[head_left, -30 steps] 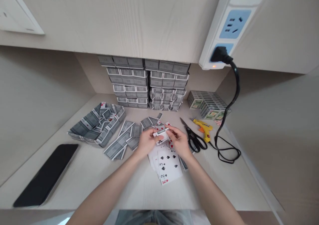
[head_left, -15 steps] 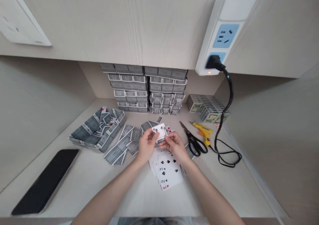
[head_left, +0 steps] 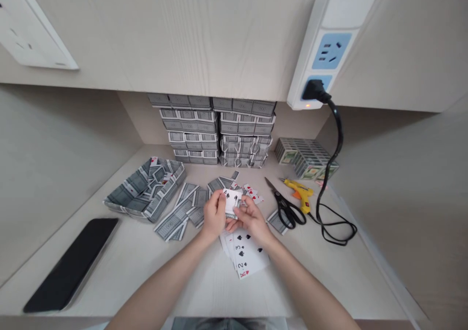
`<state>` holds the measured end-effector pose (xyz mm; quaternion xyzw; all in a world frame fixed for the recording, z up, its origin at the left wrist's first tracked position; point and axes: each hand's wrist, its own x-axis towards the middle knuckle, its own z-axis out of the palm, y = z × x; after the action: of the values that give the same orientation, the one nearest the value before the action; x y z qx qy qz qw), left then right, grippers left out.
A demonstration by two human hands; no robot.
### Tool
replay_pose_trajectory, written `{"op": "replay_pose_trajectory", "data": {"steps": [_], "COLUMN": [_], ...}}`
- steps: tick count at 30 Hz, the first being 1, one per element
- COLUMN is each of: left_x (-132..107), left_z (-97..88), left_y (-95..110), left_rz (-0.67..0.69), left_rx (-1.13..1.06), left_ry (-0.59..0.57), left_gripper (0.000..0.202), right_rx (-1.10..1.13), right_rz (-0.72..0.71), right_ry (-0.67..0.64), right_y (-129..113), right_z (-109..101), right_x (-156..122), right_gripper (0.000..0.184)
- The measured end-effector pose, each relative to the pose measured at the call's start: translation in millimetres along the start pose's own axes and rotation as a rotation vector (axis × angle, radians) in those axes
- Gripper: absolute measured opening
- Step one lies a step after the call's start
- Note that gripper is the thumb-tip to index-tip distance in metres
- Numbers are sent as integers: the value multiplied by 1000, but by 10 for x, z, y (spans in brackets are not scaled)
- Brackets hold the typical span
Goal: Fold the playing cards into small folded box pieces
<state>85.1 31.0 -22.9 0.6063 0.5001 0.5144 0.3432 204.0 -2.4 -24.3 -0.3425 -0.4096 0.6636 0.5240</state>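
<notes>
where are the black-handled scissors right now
In the head view, the black-handled scissors lie on the desktop to the right of the right hand, just left of the yellow glue gun.

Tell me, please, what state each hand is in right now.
Left hand: closed, holding the left side of a playing card.
Right hand: closed, holding the same card at its right side.

A pale bench [head_left: 204, 291] carries a flat black phone-like slab [head_left: 71, 266] at left, with a card-walled tray [head_left: 166, 193] behind it. Face-down cards [head_left: 173, 221] overlap across the middle; face-up cards [head_left: 254, 262] overlap nearer the front edge. Rightward lie black-handled scissors [head_left: 287, 212] and a yellow glue gun [head_left: 300, 191]. Patterned stacks [head_left: 195, 141] and small blocks [head_left: 310, 157] stand behind.
</notes>
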Motion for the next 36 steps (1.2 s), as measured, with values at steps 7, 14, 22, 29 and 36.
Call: {"op": "replay_pose_trajectory", "data": {"steps": [7,14,22,29,36], "left_x": [5,-29,-99,-97,-107], "left_z": [9,23,91,100,92], "left_y": [21,35,153,124,82], "left_rz": [-58,-88,-238,-266,-257], "left_rx": [-96,-214,-467,-570,-534], "left_ry": [-52,-127,-186,-257,-260], "left_gripper": [25,23,23,20,16], "right_rx": [-18,-80,-120,-113,-132], "right_rz": [-17,-60,-107,-130,-138], "right_ry": [104,165,201,221,239], "right_y": [-3,-8,-49,-36,13], "right_z": [52,29,39,57,43], "right_x": [-7,-21,-52,-68,-72], "right_gripper": [38,29,27,23,21]}}
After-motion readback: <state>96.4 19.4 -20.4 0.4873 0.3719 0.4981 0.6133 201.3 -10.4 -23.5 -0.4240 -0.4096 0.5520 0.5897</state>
